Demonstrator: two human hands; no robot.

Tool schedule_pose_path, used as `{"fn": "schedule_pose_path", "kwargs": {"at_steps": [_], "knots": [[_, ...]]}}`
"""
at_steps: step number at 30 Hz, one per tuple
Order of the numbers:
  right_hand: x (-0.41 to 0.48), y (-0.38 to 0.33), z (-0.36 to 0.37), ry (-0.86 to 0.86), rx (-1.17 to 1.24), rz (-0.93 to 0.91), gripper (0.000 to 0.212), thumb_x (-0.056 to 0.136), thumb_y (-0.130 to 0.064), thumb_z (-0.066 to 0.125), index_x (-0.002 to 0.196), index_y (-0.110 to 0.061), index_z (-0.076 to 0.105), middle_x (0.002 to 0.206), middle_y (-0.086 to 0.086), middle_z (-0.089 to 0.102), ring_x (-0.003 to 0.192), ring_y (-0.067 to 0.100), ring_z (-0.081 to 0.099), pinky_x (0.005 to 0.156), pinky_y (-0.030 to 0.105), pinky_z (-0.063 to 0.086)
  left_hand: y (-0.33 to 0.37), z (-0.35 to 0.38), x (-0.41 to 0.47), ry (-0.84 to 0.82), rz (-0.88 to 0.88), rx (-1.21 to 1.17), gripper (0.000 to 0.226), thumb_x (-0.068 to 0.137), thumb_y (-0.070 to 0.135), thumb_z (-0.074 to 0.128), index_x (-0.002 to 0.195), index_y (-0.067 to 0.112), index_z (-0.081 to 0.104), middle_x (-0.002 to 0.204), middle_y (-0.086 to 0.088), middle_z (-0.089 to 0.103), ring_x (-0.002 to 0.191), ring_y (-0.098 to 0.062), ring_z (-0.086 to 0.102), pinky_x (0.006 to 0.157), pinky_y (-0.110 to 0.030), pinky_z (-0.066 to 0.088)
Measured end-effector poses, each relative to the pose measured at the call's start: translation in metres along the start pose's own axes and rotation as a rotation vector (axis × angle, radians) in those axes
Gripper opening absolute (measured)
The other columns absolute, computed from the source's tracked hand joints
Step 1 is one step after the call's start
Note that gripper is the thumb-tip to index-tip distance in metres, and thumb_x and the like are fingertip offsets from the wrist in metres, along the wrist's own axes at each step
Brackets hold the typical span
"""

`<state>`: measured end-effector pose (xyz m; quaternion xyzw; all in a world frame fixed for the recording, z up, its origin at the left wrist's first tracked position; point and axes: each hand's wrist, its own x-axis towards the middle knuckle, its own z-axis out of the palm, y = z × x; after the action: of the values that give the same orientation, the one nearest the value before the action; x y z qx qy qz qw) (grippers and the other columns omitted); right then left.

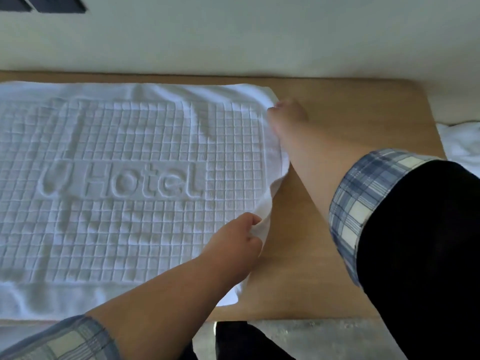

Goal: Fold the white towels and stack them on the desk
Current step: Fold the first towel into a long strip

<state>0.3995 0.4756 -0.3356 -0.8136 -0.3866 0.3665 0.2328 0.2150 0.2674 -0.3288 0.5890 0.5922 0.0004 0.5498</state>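
White, soft and light, the towel (130,152) lies spread flat on the tabletop (376,107); it will likely sag, so lift by its right edge, where your left hand (241,235) pinches the near part and your right hand (288,115) grips the far corner

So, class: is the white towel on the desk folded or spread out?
Spread out: the towel lies flat in one layer, its Hotel lettering showing.

One white towel (130,178); one wooden desk (350,113); two hands: left hand (239,237), right hand (288,113); one other white cloth (462,144)
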Motion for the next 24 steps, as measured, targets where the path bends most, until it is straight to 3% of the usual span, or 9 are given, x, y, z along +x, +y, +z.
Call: {"fn": "schedule_pose_path", "kwargs": {"at_steps": [2, 4, 7, 11, 14, 17, 19, 22, 24], "knots": [[0.019, -0.004, 0.007, -0.053, -0.052, -0.080, 0.027, 0.090, -0.022, 0.054, 0.110, -0.036, 0.064, 0.116, -0.004, 0.069, 0.089, 0.020, 0.068, 0.074, 0.027, 0.055, -0.004, 0.001, 0.003, -0.031, -0.014, -0.044, 0.034, 0.079, 0.029, 0.039, 0.097, 0.050, 0.057, 0.082, 0.019, 0.067, 0.071, -0.005, 0.064, 0.062, -0.030, 0.053], [0.032, 0.000, 0.012, -0.094, -0.088, -0.123, 0.031, 0.092, -0.016, 0.053, 0.111, -0.037, 0.066, 0.120, -0.002, 0.068, 0.084, 0.017, 0.065, 0.066, 0.021, 0.049, -0.006, 0.002, 0.005, -0.062, -0.008, -0.070, 0.033, 0.079, 0.031, 0.040, 0.098, 0.053, 0.057, 0.084, 0.027, 0.065, 0.074, -0.002, 0.063, 0.066, -0.029, 0.053], [0.041, 0.009, 0.009, -0.037, -0.153, -0.163, 0.053, 0.091, -0.006, 0.047, 0.135, -0.032, 0.060, 0.132, 0.004, 0.059, 0.090, 0.021, 0.065, 0.061, 0.023, 0.050, -0.008, 0.001, 0.005, -0.101, -0.002, -0.098, 0.035, 0.077, 0.031, 0.041, 0.098, 0.053, 0.058, 0.085, 0.028, 0.065, 0.072, 0.000, 0.061, 0.064, -0.026, 0.049], [0.034, 0.016, 0.007, 0.118, -0.042, -0.235, 0.054, 0.090, -0.007, 0.048, 0.140, -0.026, 0.056, 0.138, 0.009, 0.053, 0.117, 0.024, 0.059, 0.093, 0.034, 0.053, -0.010, -0.004, 0.005, -0.099, -0.024, -0.146, 0.034, 0.082, 0.028, 0.041, 0.096, 0.052, 0.060, 0.080, 0.024, 0.066, 0.066, 0.003, 0.060, 0.060, -0.023, 0.043], [0.023, 0.021, 0.010, 0.100, 0.076, -0.090, 0.029, 0.091, -0.010, 0.047, 0.106, -0.030, 0.062, 0.120, 0.004, 0.063, 0.088, 0.022, 0.065, 0.064, 0.028, 0.051, -0.013, -0.008, 0.005, -0.072, -0.023, -0.144, 0.027, 0.096, 0.031, 0.040, 0.093, 0.050, 0.058, 0.074, 0.023, 0.064, 0.058, 0.008, 0.054, 0.060, -0.024, 0.041], [0.017, 0.019, 0.006, -0.006, 0.065, -0.019, 0.038, 0.090, -0.003, 0.043, 0.095, -0.035, 0.063, 0.110, 0.002, 0.065, 0.060, 0.009, 0.054, 0.047, 0.020, 0.038, -0.012, -0.016, 0.002, -0.034, -0.015, -0.155, 0.022, 0.100, 0.040, 0.040, 0.094, 0.048, 0.060, 0.077, 0.024, 0.065, 0.065, 0.006, 0.058, 0.063, -0.025, 0.042], [0.013, 0.010, 0.002, -0.080, 0.059, -0.062, 0.047, 0.091, -0.004, 0.041, 0.113, -0.038, 0.065, 0.113, 0.003, 0.063, 0.047, 0.002, 0.050, 0.040, 0.016, 0.035, -0.012, -0.022, 0.000, 0.021, -0.026, -0.159, 0.021, 0.100, 0.042, 0.041, 0.093, 0.049, 0.060, 0.078, 0.022, 0.065, 0.070, 0.000, 0.061, 0.063, -0.025, 0.042], [0.001, -0.009, -0.001, -0.121, 0.013, -0.154, 0.059, 0.090, -0.018, 0.043, 0.145, -0.038, 0.049, 0.132, 0.002, 0.057, 0.072, 0.006, 0.058, 0.053, 0.016, 0.042, -0.017, -0.035, -0.007, 0.112, -0.039, -0.183, 0.020, 0.098, 0.045, 0.042, 0.092, 0.050, 0.060, 0.079, 0.021, 0.066, 0.075, -0.006, 0.062, 0.062, -0.026, 0.042], [-0.014, -0.025, 0.001, -0.140, 0.030, -0.170, 0.067, 0.083, -0.025, 0.042, 0.147, -0.043, 0.042, 0.119, -0.001, 0.059, 0.075, 0.012, 0.058, 0.061, 0.021, 0.042, -0.022, -0.046, -0.017, 0.188, -0.037, -0.198, 0.020, 0.095, 0.044, 0.041, 0.091, 0.050, 0.060, 0.080, 0.021, 0.065, 0.072, -0.003, 0.061, 0.061, -0.026, 0.043]]}}
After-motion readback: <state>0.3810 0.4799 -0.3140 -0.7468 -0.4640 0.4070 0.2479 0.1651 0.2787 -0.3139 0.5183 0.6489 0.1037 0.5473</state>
